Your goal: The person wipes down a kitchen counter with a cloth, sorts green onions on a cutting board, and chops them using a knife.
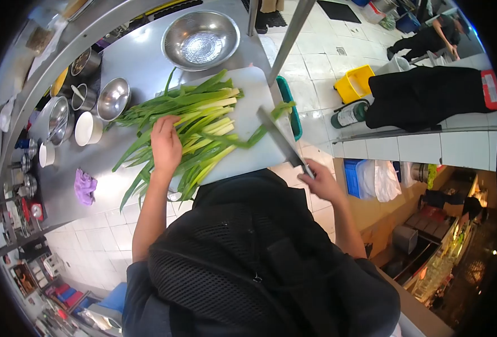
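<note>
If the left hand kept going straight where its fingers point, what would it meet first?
Likely the green stalks just beyond the fingertips of the left hand; whether it would push into or skim over them is unclear from this view.

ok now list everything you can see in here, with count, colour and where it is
leafy stalks: one pile, green with pale ends, on the board
cutting board: 1, white, on the metal table
knife: 1, silver, over the board's right edge
large bowl: 1, silver, beyond the board
smaller metal bowls and pots: several, silver, table's left
white tubs: 2, left of the stalks
cloth: 1, purple, near left
yellow tub: 1, floor, right
black cloth: 1, right counter
co-worker: 1, dark clothes, top right
far edges: too small to count
left hand: 1, fingers on stalks
right hand: 1, holding knife
</note>
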